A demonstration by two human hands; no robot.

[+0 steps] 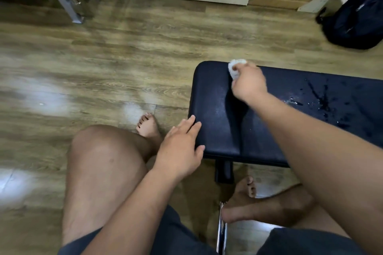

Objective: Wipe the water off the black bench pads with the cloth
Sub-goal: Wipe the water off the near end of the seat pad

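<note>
At the bench pad's [215, 97] far edge, near its left end, the right hand [249, 83] grips a bunched white cloth [235, 68] against the vinyl; the left hand [180, 147] rests flat, fingers straight, on the near left corner; wiping seems underway; water drops [323, 101] lie toward the right end, so the next pass likely calls for sweeping rightward.
</note>
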